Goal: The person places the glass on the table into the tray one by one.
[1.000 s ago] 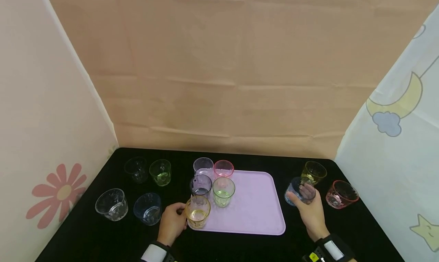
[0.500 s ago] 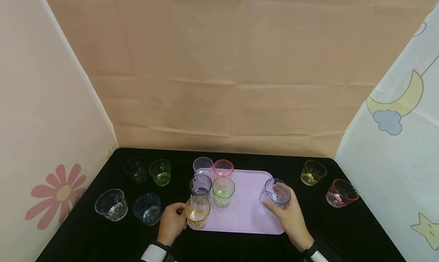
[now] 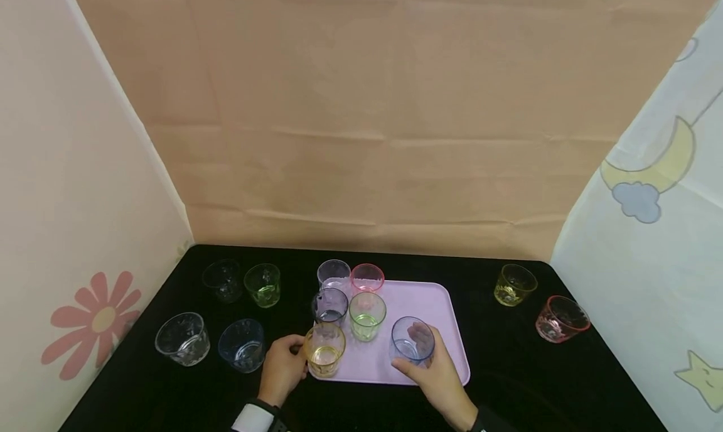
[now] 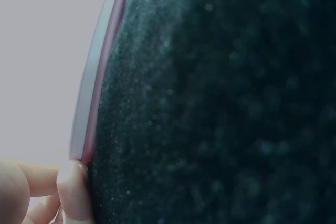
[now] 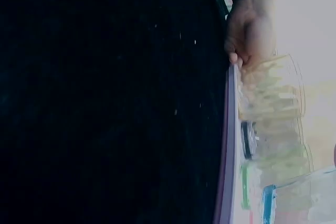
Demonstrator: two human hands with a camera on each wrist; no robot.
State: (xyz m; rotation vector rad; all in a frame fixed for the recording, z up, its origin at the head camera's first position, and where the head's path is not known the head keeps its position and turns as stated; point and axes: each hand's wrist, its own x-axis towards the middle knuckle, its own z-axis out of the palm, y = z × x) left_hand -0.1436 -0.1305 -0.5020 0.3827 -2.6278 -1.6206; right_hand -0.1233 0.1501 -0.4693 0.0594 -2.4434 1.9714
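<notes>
My right hand (image 3: pixel 440 377) grips a blue-tinted glass (image 3: pixel 411 349) by its side, upright over the front of the pink tray (image 3: pixel 435 306). In the right wrist view, this glass's blue base (image 5: pixel 269 205) shows low, near the tray's rim. My left hand (image 3: pixel 282 366) pinches the tray's front left corner; in the left wrist view, its fingers (image 4: pixel 73 190) meet the end of the tray rim (image 4: pixel 94 85). Beside that hand a yellow glass (image 3: pixel 325 350) stands on the tray. Behind it are a green glass (image 3: pixel 367 318), a dark grey glass (image 3: pixel 329 307), a red-rimmed glass (image 3: pixel 368 279) and a pale purple glass (image 3: pixel 334 275).
On the black table left of the tray stand a clear glass (image 3: pixel 186 341), a dark blue glass (image 3: pixel 243 345), a green glass (image 3: pixel 263 287) and a dark glass (image 3: pixel 224 282). To the right are a yellow glass (image 3: pixel 514 286) and a red glass (image 3: pixel 560 321). Wall coverings enclose the table.
My right hand has carried the blue glass leftward from beside the right-hand yellow glass to over the tray. The left hand has stayed at the tray's corner.
</notes>
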